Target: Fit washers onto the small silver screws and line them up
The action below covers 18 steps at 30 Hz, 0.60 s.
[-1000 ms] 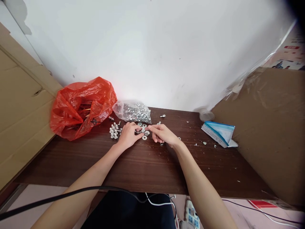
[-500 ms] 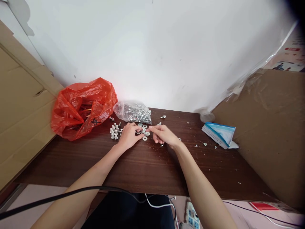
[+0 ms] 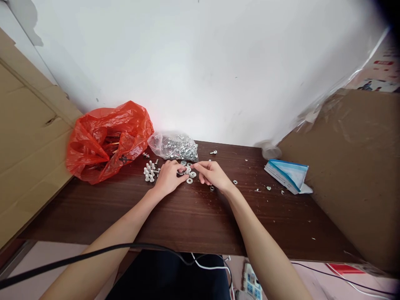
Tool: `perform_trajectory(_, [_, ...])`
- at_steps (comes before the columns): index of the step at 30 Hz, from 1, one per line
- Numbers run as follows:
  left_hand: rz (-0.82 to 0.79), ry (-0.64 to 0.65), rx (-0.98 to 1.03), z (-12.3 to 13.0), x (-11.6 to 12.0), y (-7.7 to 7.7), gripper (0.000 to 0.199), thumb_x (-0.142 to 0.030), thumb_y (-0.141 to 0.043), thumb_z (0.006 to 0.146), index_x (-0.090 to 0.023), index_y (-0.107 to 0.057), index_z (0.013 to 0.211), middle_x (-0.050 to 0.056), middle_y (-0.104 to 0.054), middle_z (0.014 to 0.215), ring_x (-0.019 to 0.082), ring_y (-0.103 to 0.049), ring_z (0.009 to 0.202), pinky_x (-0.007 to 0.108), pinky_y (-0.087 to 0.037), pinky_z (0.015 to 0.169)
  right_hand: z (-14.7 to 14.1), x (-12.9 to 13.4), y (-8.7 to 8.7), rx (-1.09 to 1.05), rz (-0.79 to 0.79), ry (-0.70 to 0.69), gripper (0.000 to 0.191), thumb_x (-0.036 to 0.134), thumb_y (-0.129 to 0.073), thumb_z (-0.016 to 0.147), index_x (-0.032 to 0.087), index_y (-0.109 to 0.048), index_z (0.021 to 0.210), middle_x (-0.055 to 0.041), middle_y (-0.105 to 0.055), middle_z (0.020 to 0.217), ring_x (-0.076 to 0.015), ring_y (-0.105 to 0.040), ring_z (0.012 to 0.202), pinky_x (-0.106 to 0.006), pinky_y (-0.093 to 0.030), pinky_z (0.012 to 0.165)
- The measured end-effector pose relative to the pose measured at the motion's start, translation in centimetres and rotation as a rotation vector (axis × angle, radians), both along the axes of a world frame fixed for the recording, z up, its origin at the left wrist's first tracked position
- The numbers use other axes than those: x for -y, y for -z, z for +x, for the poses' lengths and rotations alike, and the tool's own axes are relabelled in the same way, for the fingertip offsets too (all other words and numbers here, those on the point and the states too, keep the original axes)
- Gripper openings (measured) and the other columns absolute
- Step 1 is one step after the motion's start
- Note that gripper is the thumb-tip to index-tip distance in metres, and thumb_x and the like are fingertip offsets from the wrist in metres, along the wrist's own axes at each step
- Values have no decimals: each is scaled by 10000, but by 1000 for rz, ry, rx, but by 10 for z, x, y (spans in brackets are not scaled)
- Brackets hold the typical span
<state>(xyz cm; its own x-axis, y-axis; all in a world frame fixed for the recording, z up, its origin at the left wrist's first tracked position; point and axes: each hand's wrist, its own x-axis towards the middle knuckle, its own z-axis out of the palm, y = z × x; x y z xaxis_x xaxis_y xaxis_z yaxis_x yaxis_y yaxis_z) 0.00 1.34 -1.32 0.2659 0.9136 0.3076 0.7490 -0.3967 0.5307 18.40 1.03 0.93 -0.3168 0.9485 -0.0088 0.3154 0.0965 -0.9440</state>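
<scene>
My left hand (image 3: 169, 176) rests low over the table, thumb and fingers closed around a small silver bolt (image 3: 187, 171). Just to the right, my right hand (image 3: 215, 175) has its thumb and index finger pressed together close to that bolt; whatever is between those fingertips is too small to make out. Flat metal washers (image 3: 189, 181) lie under and around the fingertips. Beside my left hand stands a cluster of bolts (image 3: 149, 171), several of them upright. A small nut (image 3: 212, 188) lies below my right hand.
A red plastic bag (image 3: 109, 141) sits at the left, beside a clear bag of metal fasteners (image 3: 176, 146). One bolt (image 3: 213, 152) lies near the wall, another nut (image 3: 235, 182) to the right. A blue-and-white packet (image 3: 287, 176) leans by the right cardboard (image 3: 353, 179).
My right hand has shifted slightly left, toward the bolt, uncovering the nuts beside and below it. My left hand stays almost still.
</scene>
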Motion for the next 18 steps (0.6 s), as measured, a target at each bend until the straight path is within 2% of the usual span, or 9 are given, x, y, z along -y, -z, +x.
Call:
perform_trajectory(4, [18, 14, -15, 0, 0, 1, 111, -267, -680, 757, -189, -709, 830, 31, -604, 782, 216, -510, 814, 349, -401, 771, -8, 1, 6, 204, 402, 73, 260, 392, -560, 867, 194, -702, 959, 19, -611, 563, -114, -492, 503, -241, -377, 544])
perform_trajectory(6, [32, 23, -26, 0, 0, 2, 117, -276, -663, 774, -181, -702, 829, 34, -602, 782, 215, -512, 812, 344, -402, 759, -12, 1, 9, 259, 517, 41, 217, 353, -581, 867, 210, -701, 977, 7, -651, 660, -124, -523, 566, -250, -395, 595])
perform_trajectory(9, [57, 24, -41, 0, 0, 3, 89, -258, -650, 778, -175, -681, 787, 33, -600, 780, 211, -513, 803, 337, -401, 747, -15, 2, 14, 266, 578, -9, 170, 285, -594, 864, 201, -693, 973, -16, -657, 767, -136, -548, 644, -254, -414, 632])
perform_trajectory(13, [67, 28, -48, 0, 1, 2, 46, -215, -642, 769, -173, -662, 766, 29, -596, 782, 208, -512, 800, 336, -405, 746, -18, 1, 18, 261, 593, 4, 119, 207, -589, 852, 193, -673, 936, -20, -635, 778, -143, -550, 663, -257, -427, 639])
perform_trajectory(18, [68, 24, -54, 1, 3, 0, 36, -208, -640, 766, -176, -652, 753, 29, -599, 797, 212, -515, 814, 344, -413, 755, -18, 1, 21, 265, 618, -9, 144, 143, -549, 849, 196, -644, 943, -33, -640, 852, -153, -574, 718, -267, -447, 664])
